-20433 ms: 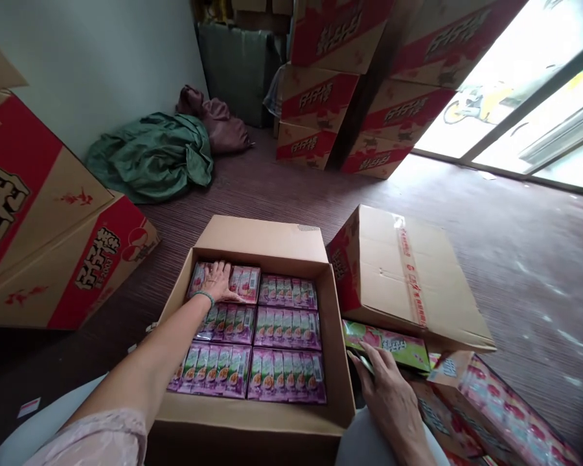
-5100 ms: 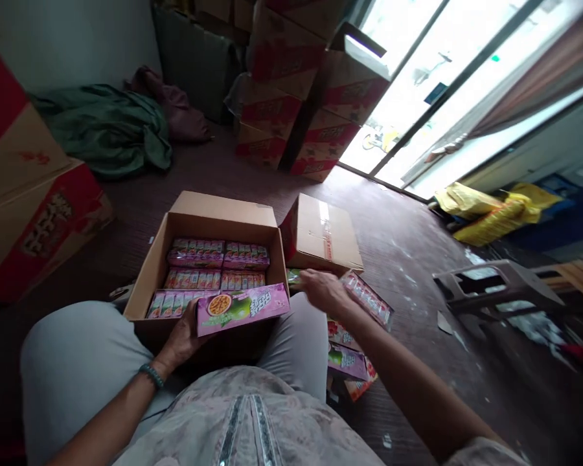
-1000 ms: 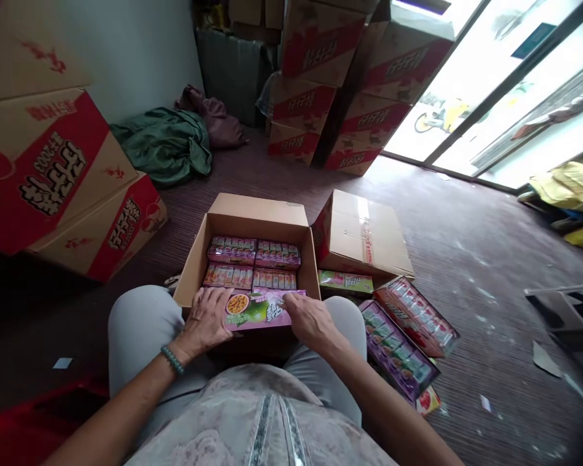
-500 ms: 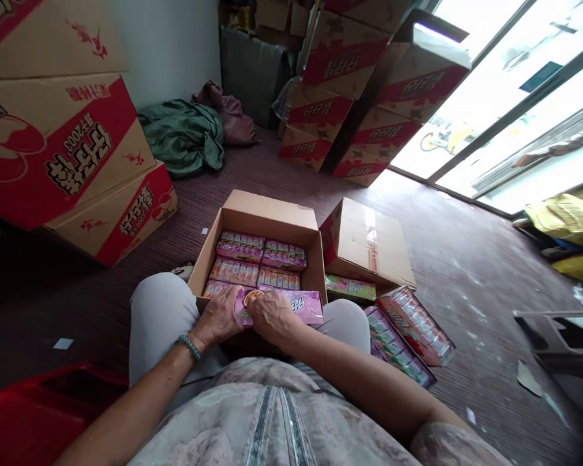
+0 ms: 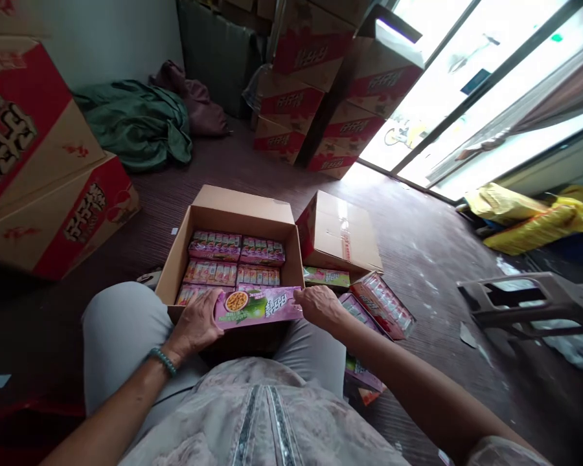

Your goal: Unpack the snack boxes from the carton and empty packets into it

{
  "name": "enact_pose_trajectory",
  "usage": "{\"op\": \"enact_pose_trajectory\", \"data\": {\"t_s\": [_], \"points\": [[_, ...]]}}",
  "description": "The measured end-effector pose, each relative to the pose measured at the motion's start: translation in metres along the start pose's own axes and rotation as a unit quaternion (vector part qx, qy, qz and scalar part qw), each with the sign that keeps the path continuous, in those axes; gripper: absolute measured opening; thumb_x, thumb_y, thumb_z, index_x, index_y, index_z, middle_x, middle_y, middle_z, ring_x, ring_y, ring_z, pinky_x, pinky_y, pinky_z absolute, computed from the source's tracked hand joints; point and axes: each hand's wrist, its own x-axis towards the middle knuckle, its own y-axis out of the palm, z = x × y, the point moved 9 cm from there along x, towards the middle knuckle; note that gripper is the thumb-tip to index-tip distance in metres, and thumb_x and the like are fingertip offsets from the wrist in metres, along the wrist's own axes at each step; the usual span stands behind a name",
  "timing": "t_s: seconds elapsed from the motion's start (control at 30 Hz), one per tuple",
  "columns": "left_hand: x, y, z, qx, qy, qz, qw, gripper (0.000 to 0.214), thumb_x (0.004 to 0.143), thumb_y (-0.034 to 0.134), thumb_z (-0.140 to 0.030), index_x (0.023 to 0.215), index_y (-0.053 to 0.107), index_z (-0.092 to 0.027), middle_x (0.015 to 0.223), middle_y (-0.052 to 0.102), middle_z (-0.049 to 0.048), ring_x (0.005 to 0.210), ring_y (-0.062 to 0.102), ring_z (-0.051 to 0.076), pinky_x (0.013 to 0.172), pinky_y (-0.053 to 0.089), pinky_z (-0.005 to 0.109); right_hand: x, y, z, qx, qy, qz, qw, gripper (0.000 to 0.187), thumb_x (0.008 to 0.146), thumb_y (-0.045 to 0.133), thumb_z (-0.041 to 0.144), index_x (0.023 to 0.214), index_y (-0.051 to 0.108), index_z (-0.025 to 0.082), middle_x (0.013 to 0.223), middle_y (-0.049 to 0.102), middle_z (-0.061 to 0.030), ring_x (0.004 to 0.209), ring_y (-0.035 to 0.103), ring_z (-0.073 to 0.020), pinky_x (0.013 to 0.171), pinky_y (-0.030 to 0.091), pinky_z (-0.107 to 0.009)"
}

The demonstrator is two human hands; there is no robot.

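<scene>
Pink snack pack held by both ends over near edge of open carton, level, above near row of packed packs. Left hand: fingers curled on left end. Right hand: fingers pinching right end. Risk judged: end-only grip, pack sagged or dropped onto lap. Loose packs on floor just beside right forearm, easily knocked.

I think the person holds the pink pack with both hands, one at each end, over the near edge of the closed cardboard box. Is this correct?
Not quite: the cardboard box is open, not closed. The head view shows rows of packs inside it. The rest stands: the left hand and the right hand hold the pink pack at its two ends, over the box's near edge.
</scene>
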Motion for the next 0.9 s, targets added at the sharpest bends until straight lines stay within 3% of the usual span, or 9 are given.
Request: {"op": "enact_pose_trajectory", "data": {"t_s": [0.1, 0.2, 0.27, 0.37, 0.5, 0.6, 0.7, 0.8, 0.9], "points": [[-0.002, 0.001, 0.010, 0.012, 0.017, -0.033, 0.999, 0.068, 0.062, 0.062, -0.022, 0.125, 0.038, -0.015, 0.118, 0.062, 0.0160, 0.112, 0.059, 0.032, 0.109, 0.036, 0.052, -0.013, 0.003, -0.038, -0.022, 0.051, 0.012, 0.998, 0.030, 0.088, 0.039, 0.006, 0.089, 0.069, 0.010, 0.080, 0.070, -0.0173, 0.076, 0.067, -0.0269, 0.066, 0.045, -0.033], [-0.001, 0.004, 0.022, 0.013, 0.028, -0.066, 0.997, 0.069, 0.062, 0.065, -0.028, 0.124, 0.038, -0.016, 0.115, 0.063, 0.0156, 0.107, 0.062, 0.033, 0.106, 0.040, 0.052, -0.027, -0.008, -0.060, -0.011, 0.087, -0.022, 0.996, 0.030, 0.090, 0.038, 0.010, 0.100, 0.067, 0.013, 0.086, 0.071, -0.0150, 0.079, 0.067, -0.0269, 0.067, 0.043, -0.032], [0.000, 0.006, 0.027, 0.013, 0.031, -0.073, 0.997, 0.070, 0.061, 0.065, -0.030, 0.124, 0.037, -0.017, 0.115, 0.063, 0.0158, 0.107, 0.062, 0.034, 0.106, 0.040, 0.053, -0.028, -0.018, -0.051, 0.024, 0.072, -0.056, 0.996, 0.030, 0.090, 0.039, 0.014, 0.105, 0.064, 0.018, 0.091, 0.071, -0.0105, 0.082, 0.067, -0.0241, 0.067, 0.042, -0.030], [0.000, 0.006, 0.027, 0.013, 0.021, -0.065, 0.998, 0.071, 0.060, 0.065, -0.030, 0.124, 0.037, -0.018, 0.116, 0.063, 0.0158, 0.109, 0.062, 0.034, 0.109, 0.037, 0.054, -0.016, -0.021, -0.007, 0.077, -0.005, -0.069, 0.995, 0.023, 0.089, 0.044, 0.019, 0.102, 0.063, 0.023, 0.093, 0.071, -0.0049, 0.085, 0.067, -0.0204, 0.063, 0.041, -0.026], [-0.004, 0.001, 0.023, -0.002, -0.015, -0.028, 1.000, 0.070, 0.059, 0.064, -0.033, 0.122, 0.037, -0.019, 0.119, 0.062, 0.0173, 0.113, 0.060, 0.034, 0.113, 0.031, 0.053, 0.004, -0.009, 0.039, 0.069, -0.056, -0.052, 0.995, 0.019, 0.087, 0.046, 0.017, 0.097, 0.063, 0.017, 0.085, 0.070, -0.0083, 0.080, 0.068, -0.0206, 0.060, 0.043, -0.026], [-0.008, 0.002, 0.026, -0.016, -0.044, 0.001, 0.999, 0.071, 0.057, 0.062, -0.035, 0.122, 0.037, -0.020, 0.123, 0.061, 0.0171, 0.116, 0.058, 0.035, 0.116, 0.026, 0.053, 0.010, 0.003, 0.039, 0.052, -0.044, -0.030, 0.997, 0.022, 0.087, 0.045, 0.013, 0.097, 0.064, 0.016, 0.083, 0.070, -0.0097, 0.080, 0.069, -0.0222, 0.060, 0.046, -0.027], [-0.009, 0.010, 0.037, -0.029, -0.063, 0.008, 0.998, 0.071, 0.054, 0.060, -0.036, 0.120, 0.035, -0.027, 0.119, 0.064, 0.0086, 0.115, 0.058, 0.036, 0.116, 0.025, 0.054, 0.008, 0.013, 0.031, 0.052, -0.041, -0.003, 0.998, 0.021, 0.087, 0.046, 0.014, 0.095, 0.065, 0.017, 0.082, 0.071, -0.0085, 0.081, 0.069, -0.0237, 0.060, 0.049, -0.029], [-0.006, 0.023, 0.050, -0.041, -0.078, 0.008, 0.996, 0.071, 0.052, 0.058, -0.038, 0.119, 0.033, -0.035, 0.114, 0.065, 0.0009, 0.113, 0.057, 0.037, 0.110, 0.034, 0.055, 0.003, 0.013, 0.026, 0.062, -0.036, -0.009, 0.997, 0.020, 0.086, 0.047, 0.014, 0.092, 0.066, 0.017, 0.083, 0.071, -0.0077, 0.081, 0.069, -0.0244, 0.060, 0.050, -0.030], [-0.005, 0.026, 0.055, -0.030, -0.070, -0.022, 0.997, 0.069, 0.055, 0.054, -0.045, 0.120, 0.032, -0.042, 0.113, 0.062, -0.0010, 0.110, 0.058, 0.038, 0.100, 0.043, 0.057, -0.005, 0.010, 0.017, 0.081, -0.018, 0.001, 0.997, 0.019, 0.087, 0.048, 0.015, 0.092, 0.066, 0.016, 0.084, 0.071, -0.0077, 0.083, 0.069, -0.0232, 0.061, 0.051, -0.029]]}}
